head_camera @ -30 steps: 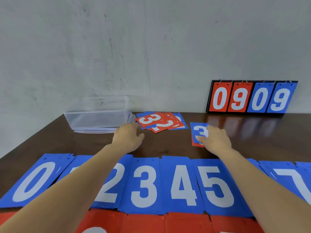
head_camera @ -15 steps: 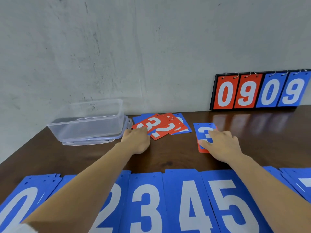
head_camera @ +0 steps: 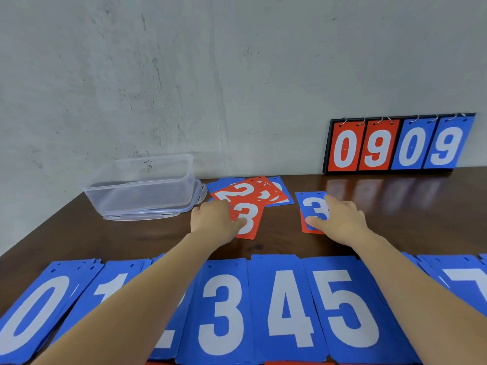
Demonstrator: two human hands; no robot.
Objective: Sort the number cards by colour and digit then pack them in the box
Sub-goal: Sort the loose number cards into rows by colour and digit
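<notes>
Red 3 card (head_camera: 247, 219) has slid out of the mixed pile (head_camera: 253, 191) to the pile's 6 o'clock, under the left hand (head_camera: 213, 222).
Clear box (head_camera: 142, 185) stands at that hand's 10 o'clock on the dark table (head_camera: 131, 241), against a grey wall. The left thumb presses on the red 3, gripping nothing. At 3 o'clock, the right hand (head_camera: 340, 219) lies spread flat on a blue 3 card (head_camera: 312, 204). A scoreboard (head_camera: 398, 143) stands at its 1 o'clock.
</notes>
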